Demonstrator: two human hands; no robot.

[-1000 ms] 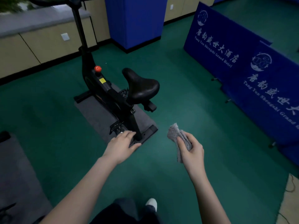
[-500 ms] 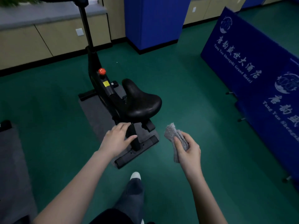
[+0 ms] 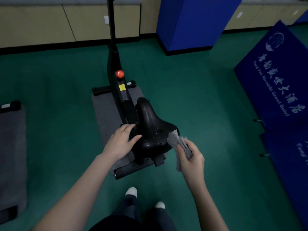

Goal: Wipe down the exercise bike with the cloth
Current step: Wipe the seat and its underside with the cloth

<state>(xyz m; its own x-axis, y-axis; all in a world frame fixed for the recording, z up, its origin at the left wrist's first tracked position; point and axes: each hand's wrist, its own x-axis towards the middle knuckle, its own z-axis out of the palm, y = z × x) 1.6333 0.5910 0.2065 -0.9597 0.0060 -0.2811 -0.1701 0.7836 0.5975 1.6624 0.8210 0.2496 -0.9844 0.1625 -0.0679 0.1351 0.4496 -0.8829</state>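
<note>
A black exercise bike (image 3: 124,95) stands on a grey mat, its red knob (image 3: 120,74) on the frame and its handlebar post running up out of view. The black saddle (image 3: 152,125) is right in front of me, dotted with small specks. My left hand (image 3: 120,141) is open, its fingers straight and its thumb at the saddle's left side. My right hand (image 3: 191,156) grips a folded grey cloth (image 3: 176,141), whose top corner touches the saddle's rear right edge.
Blue padded barrier panels (image 3: 275,84) with white lettering line the right side. A blue padded column (image 3: 188,24) stands at the back by beige cabinets (image 3: 50,22). Another grey mat (image 3: 11,155) lies on the green floor at the left. My feet (image 3: 131,192) are just behind the bike's rear base bar (image 3: 133,169).
I have stepped closer and round behind the bike. My left hand moved up to the saddle's left side, and my right hand brought the cloth up to the saddle's rear edge.
</note>
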